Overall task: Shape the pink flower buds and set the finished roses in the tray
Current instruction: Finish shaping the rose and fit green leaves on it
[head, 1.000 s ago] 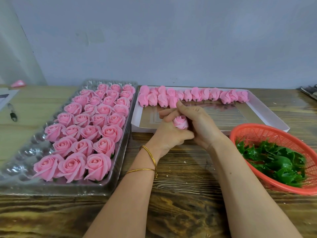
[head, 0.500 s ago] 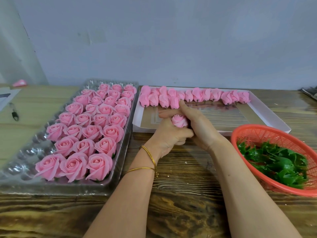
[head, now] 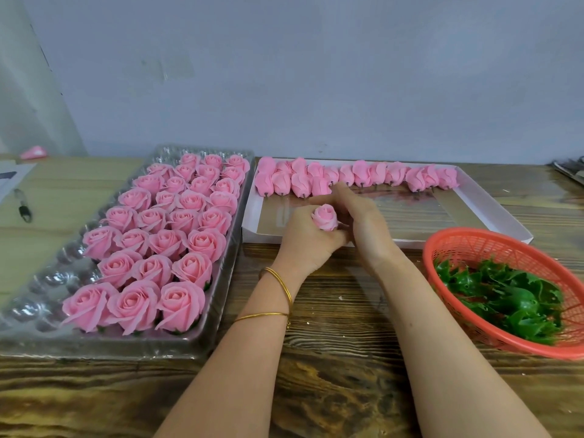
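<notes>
- Pink bud [head: 325,217] is held upright in the closed grip of the left hand [head: 308,238].
- Its side is pinched by the right hand [head: 363,222], above the white box [head: 493,213].

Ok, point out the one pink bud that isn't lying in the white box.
The bud held between the left hand and right hand; the others lie along the box's far edge.

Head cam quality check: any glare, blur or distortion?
Head view: soft, even light; specular glare on the clear plastic tray; wide-angle bowing of the table edge; orange basket slightly smeared at the right edge; bud in the hands sharp.
</notes>
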{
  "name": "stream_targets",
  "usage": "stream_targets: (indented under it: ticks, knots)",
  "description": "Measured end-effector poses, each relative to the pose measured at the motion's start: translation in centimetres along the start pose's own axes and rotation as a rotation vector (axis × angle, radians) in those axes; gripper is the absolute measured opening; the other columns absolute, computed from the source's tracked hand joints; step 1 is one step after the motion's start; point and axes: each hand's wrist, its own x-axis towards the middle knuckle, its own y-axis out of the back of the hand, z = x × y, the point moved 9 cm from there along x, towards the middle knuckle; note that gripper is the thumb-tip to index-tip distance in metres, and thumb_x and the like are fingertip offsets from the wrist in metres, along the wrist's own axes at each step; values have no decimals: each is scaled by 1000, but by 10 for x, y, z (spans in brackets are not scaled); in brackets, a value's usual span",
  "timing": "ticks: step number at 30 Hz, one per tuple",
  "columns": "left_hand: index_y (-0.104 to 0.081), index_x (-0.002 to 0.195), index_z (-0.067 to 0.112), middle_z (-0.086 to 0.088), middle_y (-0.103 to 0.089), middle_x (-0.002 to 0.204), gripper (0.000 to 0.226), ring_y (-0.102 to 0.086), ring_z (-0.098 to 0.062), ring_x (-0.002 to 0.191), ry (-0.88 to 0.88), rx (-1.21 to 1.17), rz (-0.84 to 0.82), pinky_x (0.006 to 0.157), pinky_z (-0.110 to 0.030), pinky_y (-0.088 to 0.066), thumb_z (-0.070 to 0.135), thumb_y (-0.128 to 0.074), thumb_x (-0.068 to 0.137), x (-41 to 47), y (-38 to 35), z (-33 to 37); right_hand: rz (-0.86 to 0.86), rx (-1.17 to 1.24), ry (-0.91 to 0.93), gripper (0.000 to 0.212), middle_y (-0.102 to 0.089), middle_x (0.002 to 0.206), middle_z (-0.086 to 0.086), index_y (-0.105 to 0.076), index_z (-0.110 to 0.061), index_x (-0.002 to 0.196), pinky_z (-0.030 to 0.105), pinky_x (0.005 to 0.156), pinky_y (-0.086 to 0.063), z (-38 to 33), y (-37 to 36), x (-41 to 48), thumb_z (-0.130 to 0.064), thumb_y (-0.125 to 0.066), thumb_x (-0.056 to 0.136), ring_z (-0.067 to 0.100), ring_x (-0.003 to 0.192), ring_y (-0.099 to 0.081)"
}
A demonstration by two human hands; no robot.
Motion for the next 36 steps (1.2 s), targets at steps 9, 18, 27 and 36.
stream_targets:
  ticks: [9,18,27,36]
  knots:
    - [-65,70,14,-1,-65,68,22,-58,-15,69,43,445,159,54,-18,-37,9,-54,88,2,11,0,17,-249,198,43,-63,92,33,-66,10,93,40,74,-45,-15,-16,-4,-28,-49,100,17,79,-54]
    - [-58,71,21,-9,-68,78,25,-59,-16,76,8,436,242,63,-23,-37,12,-54,94,-1,18,1,32,-389,302,29,-64,78,22,-66,2,83,43,70,-47,-13,-20,-2,-19,-52,99,13,69,-53]
    - [-67,80,11,11,-53,67,23,-48,2,64,27,402,243,55,-8,-37,15,-52,96,3,17,-6,-64,-251,164,16,-66,91,-22,-64,-30,99,3,79,-43,-9,-26,-4,-15,-57,98,-18,84,-60]
    - [-57,67,18,12,-48,60,27,-43,3,58,33,387,199,53,-4,-37,12,-52,94,5,14,-10,-134,-175,51,37,-67,113,-4,-60,-13,126,22,96,-48,-4,-26,-8,-24,-65,92,6,108,-62]
